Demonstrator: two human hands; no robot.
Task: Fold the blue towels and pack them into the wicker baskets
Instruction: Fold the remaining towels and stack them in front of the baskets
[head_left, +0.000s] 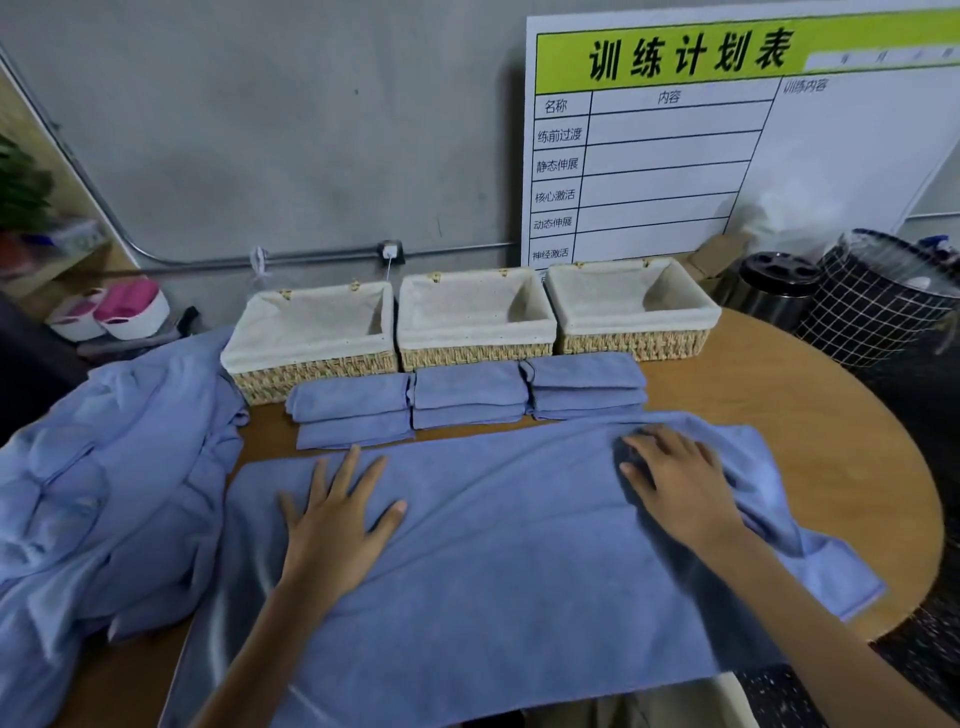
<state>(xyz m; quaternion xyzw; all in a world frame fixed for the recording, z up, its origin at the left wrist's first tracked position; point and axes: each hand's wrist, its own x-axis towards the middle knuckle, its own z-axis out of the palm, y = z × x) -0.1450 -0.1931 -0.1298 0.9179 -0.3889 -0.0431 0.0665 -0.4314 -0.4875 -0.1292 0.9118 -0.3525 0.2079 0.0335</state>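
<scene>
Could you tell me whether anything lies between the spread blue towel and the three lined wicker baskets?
Yes: three stacks of folded blue towels lie on the round wooden table, directly between the spread blue towel and the lined wicker baskets.

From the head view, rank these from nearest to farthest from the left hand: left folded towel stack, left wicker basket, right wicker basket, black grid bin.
1. Left folded towel stack, just beyond the left hand.
2. Left wicker basket, behind that stack.
3. Right wicker basket, far right of the row.
4. Black grid bin, at the table's right edge.
</scene>
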